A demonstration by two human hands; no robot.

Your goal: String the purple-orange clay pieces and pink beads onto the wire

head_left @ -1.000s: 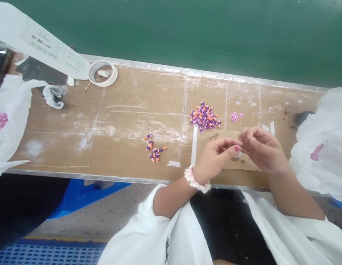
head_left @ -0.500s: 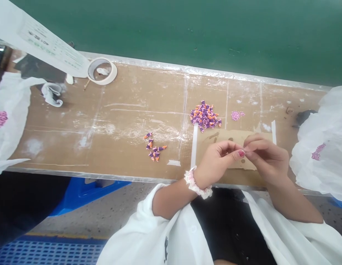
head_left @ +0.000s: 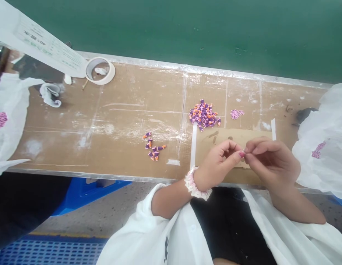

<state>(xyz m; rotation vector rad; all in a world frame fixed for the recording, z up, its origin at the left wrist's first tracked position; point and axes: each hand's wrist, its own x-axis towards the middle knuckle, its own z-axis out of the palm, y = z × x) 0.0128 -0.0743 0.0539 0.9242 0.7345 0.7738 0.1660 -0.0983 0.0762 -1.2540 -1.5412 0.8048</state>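
My left hand (head_left: 219,162), with a pale scrunchie (head_left: 195,184) on its wrist, pinches thumb to forefinger over a taped-down cardboard sheet (head_left: 215,135). The fingertips of my right hand (head_left: 272,162) are closed too and meet those of the left. Whatever lies between them is too small to make out. Beyond the hands sits a pile of small purple and orange figures (head_left: 204,115). A heap of tiny pink pieces (head_left: 237,114) lies to the right of that pile. Several more purple and orange figures (head_left: 154,149) are spread out farther left.
A roll of white tape (head_left: 111,75) and a printed white packet (head_left: 49,48) lie at the back left. White plastic bags with pink pieces stand at the right (head_left: 322,169) and left (head_left: 16,140) ends. A dark-clothed person (head_left: 24,206) is at lower left.
My right hand has turned and shifted slightly right, its fingers more spread at the knuckles, while its fingertips stay at the left hand's pinch. The piles look the same.
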